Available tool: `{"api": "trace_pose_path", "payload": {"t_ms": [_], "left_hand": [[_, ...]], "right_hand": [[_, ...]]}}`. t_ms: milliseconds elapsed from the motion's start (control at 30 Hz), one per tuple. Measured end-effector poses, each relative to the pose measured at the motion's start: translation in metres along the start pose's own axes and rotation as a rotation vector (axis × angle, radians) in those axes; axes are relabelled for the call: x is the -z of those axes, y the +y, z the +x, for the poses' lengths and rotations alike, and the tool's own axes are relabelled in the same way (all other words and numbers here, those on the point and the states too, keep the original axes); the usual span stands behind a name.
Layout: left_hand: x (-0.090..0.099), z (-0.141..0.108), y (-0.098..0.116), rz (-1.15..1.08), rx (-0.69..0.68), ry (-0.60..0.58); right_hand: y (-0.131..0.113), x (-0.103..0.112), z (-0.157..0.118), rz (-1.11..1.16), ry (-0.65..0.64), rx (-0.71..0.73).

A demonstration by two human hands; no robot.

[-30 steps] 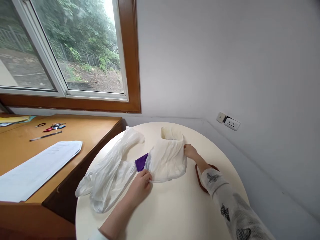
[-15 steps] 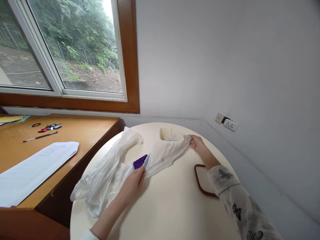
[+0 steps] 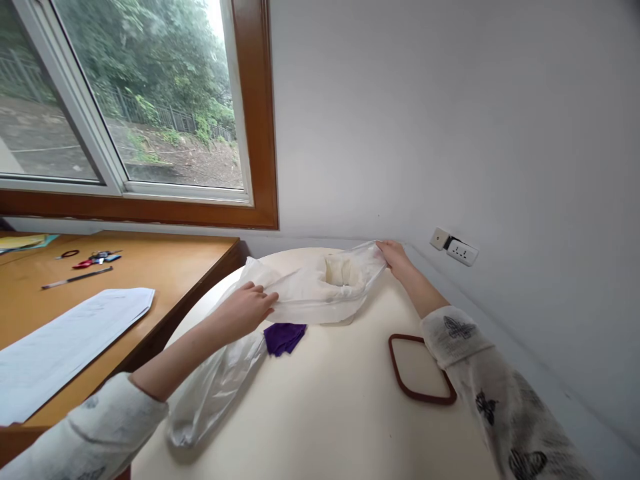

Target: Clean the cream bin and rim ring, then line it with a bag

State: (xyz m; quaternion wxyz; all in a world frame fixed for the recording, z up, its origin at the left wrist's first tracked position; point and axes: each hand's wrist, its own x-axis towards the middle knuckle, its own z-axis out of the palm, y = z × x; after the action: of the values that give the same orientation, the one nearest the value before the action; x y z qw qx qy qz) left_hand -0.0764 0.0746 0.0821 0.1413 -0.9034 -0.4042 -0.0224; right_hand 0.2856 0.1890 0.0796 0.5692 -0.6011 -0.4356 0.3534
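A thin white plastic bag (image 3: 310, 303) is stretched between my two hands on the round cream table (image 3: 345, 393). My left hand (image 3: 253, 303) has its fingers closed on the bag's left part. At the bag's right upper edge, my right hand (image 3: 393, 257) pinches the film. A cream-coloured hollow (image 3: 341, 272) shows behind the stretched film. Just below the bag lies a crumpled purple cloth (image 3: 284, 337). More loose white plastic (image 3: 215, 393) trails down the table's left side, under my left forearm.
A brown rounded frame (image 3: 425, 399) lies on the right of the table, beside my right sleeve. To the left, a wooden desk (image 3: 165, 260) holds papers (image 3: 75, 347), a pen (image 3: 77, 277) and keys (image 3: 103, 257). The wall and window stand behind.
My left hand has moved up and left, and my right hand slightly up. The film between them has lifted and spread wider. More of the purple cloth and brown frame shows.
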Motion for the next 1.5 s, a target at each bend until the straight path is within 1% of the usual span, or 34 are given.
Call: {"api": "trace_pose_path", "payload": {"t_ms": [67, 167, 233, 300, 400, 500, 600, 700, 767, 833, 900, 967, 1033, 1100, 1233, 1300, 1400, 1467, 1500], "left_hand": [[0.002, 0.005, -0.009, 0.066, -0.013, 0.042], [0.001, 0.007, -0.017, 0.125, 0.021, 0.099], [-0.001, 0.006, -0.019, 0.128, 0.045, 0.126], [-0.002, 0.002, -0.018, 0.100, 0.058, 0.144], [-0.004, -0.006, -0.017, 0.048, 0.044, 0.162], [-0.004, -0.014, -0.019, 0.004, 0.017, 0.181], [-0.003, -0.022, -0.023, -0.093, -0.020, 0.197], [-0.003, -0.029, -0.030, -0.203, -0.032, 0.225], [-0.001, -0.032, -0.035, -0.203, 0.011, 0.270], [0.002, -0.032, -0.041, -0.143, 0.074, 0.340], [0.006, -0.029, -0.047, -0.089, 0.129, 0.416], [0.011, -0.024, -0.051, -0.070, 0.167, 0.479], [0.016, -0.018, -0.055, -0.092, 0.190, 0.500], [0.021, -0.012, -0.056, -0.167, 0.229, 0.486], [0.035, -0.003, -0.054, -0.366, 0.383, 0.439], [0.043, 0.001, -0.053, -0.433, 0.419, 0.405], [0.050, 0.008, -0.052, -0.546, 0.413, 0.359], [0.050, 0.014, -0.050, -0.720, 0.410, 0.389], [0.048, 0.017, -0.048, -0.864, 0.411, 0.418]], "right_hand": [[0.000, 0.001, -0.002, 0.008, 0.045, -0.003], [0.004, 0.005, -0.007, 0.031, 0.100, -0.002], [0.008, 0.010, -0.011, 0.056, 0.100, 0.011], [0.012, 0.017, -0.017, 0.083, 0.064, 0.022], [0.016, 0.032, -0.029, 0.110, -0.048, 0.009], [0.018, 0.050, -0.042, 0.116, -0.174, -0.034], [0.019, 0.069, -0.054, 0.116, -0.279, -0.074], [0.013, 0.087, -0.064, 0.085, -0.420, -0.142], [0.005, 0.096, -0.071, 0.012, -0.543, -0.164], [-0.008, 0.101, -0.078, -0.080, -0.654, -0.122], [-0.021, 0.102, -0.083, -0.180, -0.712, -0.017], [-0.031, 0.100, -0.086, -0.291, -0.695, 0.105], [-0.037, 0.096, -0.087, -0.379, -0.639, 0.195], [-0.039, 0.093, -0.086, -0.422, -0.582, 0.241], [-0.036, 0.093, -0.081, -0.402, -0.471, 0.299], [-0.034, 0.093, -0.079, -0.312, -0.417, 0.335], [-0.030, 0.086, -0.078, -0.035, -0.381, 0.336], [-0.027, 0.074, -0.078, 0.216, -0.379, 0.292], [-0.026, 0.067, -0.077, 0.342, -0.367, 0.266]]}}
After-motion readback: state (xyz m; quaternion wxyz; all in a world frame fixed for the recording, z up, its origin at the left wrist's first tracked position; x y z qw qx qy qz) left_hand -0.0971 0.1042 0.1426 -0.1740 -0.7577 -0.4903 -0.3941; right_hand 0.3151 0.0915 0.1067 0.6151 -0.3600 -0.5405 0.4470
